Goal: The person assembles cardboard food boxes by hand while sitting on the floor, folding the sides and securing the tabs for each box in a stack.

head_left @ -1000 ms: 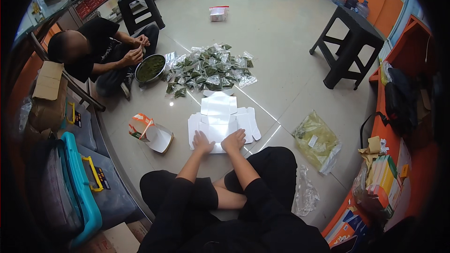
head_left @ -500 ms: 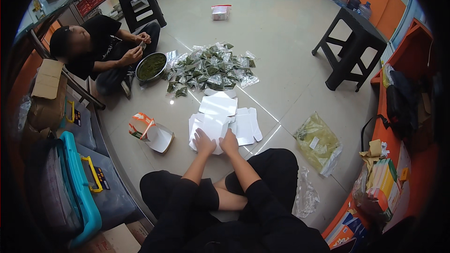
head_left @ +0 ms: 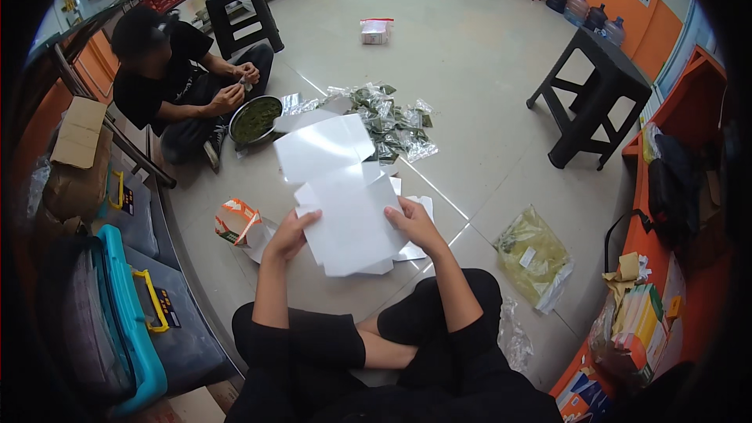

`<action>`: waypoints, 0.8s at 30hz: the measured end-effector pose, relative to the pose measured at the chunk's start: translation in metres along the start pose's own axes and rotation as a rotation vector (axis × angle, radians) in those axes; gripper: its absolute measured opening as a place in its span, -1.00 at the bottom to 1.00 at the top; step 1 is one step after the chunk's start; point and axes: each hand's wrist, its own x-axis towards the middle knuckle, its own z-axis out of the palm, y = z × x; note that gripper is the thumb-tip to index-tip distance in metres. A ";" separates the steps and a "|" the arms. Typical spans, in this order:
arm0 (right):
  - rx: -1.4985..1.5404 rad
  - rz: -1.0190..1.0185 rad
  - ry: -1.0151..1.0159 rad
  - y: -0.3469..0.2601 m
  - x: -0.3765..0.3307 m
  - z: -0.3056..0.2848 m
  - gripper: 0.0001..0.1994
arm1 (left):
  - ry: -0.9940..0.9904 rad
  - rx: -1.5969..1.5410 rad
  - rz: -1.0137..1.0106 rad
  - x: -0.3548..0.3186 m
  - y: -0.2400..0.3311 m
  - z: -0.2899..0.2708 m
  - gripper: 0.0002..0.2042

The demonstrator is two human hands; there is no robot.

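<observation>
Between my hands, raised off the floor, is an unfolded white cardboard box blank [head_left: 348,215] with creased flaps, its far end tilting to the left. My left hand [head_left: 291,233] grips its left edge, thumb on top. On the opposite edge my right hand [head_left: 415,223] holds it the same way. Another white blank [head_left: 419,211] shows partly beneath it on the floor. Beyond lies a heap of small clear packets with dark green contents [head_left: 392,121], partly covered by the raised blank. An orange and white open carton [head_left: 239,223] stands left of my left hand.
A person [head_left: 176,70] sits at the far left by a metal bowl of green stuff [head_left: 257,119], hands together. Black stools [head_left: 591,94] stand around. A yellowish plastic bag [head_left: 535,258] lies right; lidded bins [head_left: 168,309] line the left. A bagged pack [head_left: 376,31] lies far ahead.
Both my hands have taken hold of the white blank's sides and lifted it from the floor. It now covers part of the packet heap. The other person's head has turned downward.
</observation>
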 end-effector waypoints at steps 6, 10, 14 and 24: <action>-0.208 -0.128 0.226 0.042 -0.002 0.030 -0.48 | 0.241 0.225 0.114 0.019 -0.039 0.073 -0.60; -0.215 -0.116 0.161 0.037 -0.002 0.049 -0.50 | 0.542 0.728 0.228 0.054 -0.079 0.036 -0.41; -0.120 -0.119 -0.070 0.035 -0.006 0.058 -0.55 | 0.746 0.423 0.340 0.064 -0.067 0.031 -0.27; -0.151 -0.155 -0.039 0.026 -0.008 0.071 -0.59 | 0.840 0.662 0.322 0.069 -0.066 0.046 -0.28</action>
